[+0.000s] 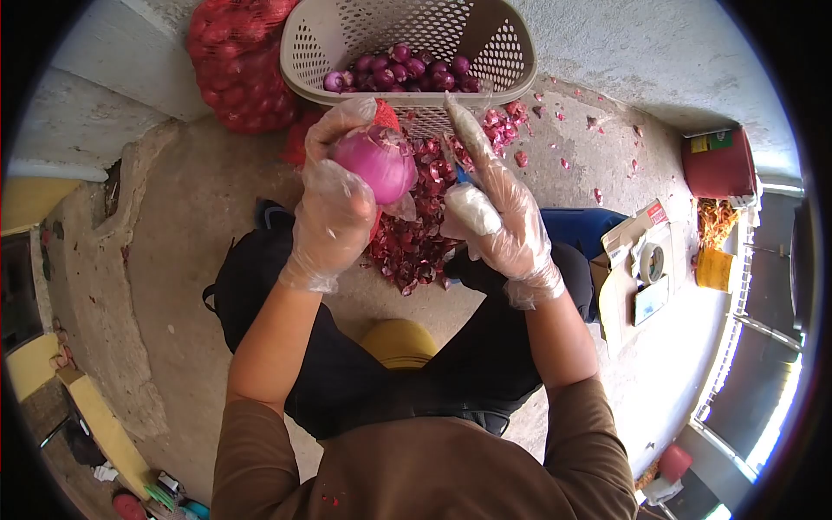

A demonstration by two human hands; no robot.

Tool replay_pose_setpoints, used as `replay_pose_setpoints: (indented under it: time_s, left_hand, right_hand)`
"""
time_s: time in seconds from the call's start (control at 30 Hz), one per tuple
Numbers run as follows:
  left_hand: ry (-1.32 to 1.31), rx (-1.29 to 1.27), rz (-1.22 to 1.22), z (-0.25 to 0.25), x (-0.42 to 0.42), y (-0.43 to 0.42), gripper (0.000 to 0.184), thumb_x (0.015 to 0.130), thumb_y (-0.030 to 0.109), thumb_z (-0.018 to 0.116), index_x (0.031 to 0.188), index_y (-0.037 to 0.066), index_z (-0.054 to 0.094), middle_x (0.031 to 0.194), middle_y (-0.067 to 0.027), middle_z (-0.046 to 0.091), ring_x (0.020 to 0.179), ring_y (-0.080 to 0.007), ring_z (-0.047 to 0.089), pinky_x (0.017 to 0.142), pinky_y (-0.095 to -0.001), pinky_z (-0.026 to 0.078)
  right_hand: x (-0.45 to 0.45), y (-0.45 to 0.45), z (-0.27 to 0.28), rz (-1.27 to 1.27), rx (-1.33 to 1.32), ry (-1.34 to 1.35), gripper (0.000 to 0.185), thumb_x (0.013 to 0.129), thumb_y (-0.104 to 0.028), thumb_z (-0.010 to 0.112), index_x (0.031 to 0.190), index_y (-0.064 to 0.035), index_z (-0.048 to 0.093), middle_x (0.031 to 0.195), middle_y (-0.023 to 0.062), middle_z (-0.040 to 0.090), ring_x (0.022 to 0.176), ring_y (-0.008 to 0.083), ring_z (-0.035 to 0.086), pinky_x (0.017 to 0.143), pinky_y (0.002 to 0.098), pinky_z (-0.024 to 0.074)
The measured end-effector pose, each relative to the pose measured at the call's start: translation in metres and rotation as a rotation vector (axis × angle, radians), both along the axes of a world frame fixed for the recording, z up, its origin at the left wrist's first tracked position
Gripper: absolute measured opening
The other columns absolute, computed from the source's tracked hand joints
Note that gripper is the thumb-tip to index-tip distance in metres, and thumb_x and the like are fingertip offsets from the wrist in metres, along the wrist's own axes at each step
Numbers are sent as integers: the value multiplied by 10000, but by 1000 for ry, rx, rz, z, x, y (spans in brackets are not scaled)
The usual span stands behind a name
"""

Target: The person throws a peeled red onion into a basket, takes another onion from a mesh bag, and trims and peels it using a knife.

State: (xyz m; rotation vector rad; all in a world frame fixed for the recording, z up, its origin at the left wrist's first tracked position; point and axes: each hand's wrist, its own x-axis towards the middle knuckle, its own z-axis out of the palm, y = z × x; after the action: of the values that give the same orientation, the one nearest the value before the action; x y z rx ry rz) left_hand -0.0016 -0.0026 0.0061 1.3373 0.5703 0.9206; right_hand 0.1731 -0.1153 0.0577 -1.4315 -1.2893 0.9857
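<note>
My left hand [334,204], in a clear plastic glove, grips a large peeled purple onion [374,165] with its fingers wrapped round it. My right hand [498,212], gloved the same way, is just to the right, apart from the onion. Its index finger points forward and its thumb is wrapped in something white [473,209]. A small blue piece [462,175] shows beside its curled fingers; what it belongs to is hidden. Below both hands, a heap of red onion skins [407,251] covers the floor.
A beige perforated basket [299,74] with several purple onions [399,69] stands ahead against the wall. Left of it is a full red mesh sack [238,69]. To the right are an opened cardboard box [615,277] with a tape roll [652,263] and a red container [718,165].
</note>
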Motion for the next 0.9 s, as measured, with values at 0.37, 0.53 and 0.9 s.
replay_pose_setpoints:
  time_s: [0.37,0.53,0.9]
  left_hand:
    - [-181,-426,-176,17,2,0,1080,695,839,586,1427,72,383,1263,-131,591,1140,-375,631,774,-472,620]
    - [-219,-469,-202,16,-3,2,1033,740,798,593,1436,77,342,1271,-143,559,1139,-388,624,801,-473,630]
    - [-308,-598,-192,8,-3,10,1024,751,785,574,1430,49,362,1304,-171,544,1259,-490,505,916,-522,585]
  right_hand:
    - [3,5,-16,-11,45,-215,761,969,-264,588,1581,-124,159,1394,271,502,1048,420,645,895,395,510]
    - [5,4,-17,40,107,-337,783,951,-235,615,1576,-101,162,1205,291,597,949,445,643,805,447,523]
    - [16,2,-22,15,42,-636,811,918,-262,647,1570,-135,183,758,251,650,734,429,649,676,507,505]
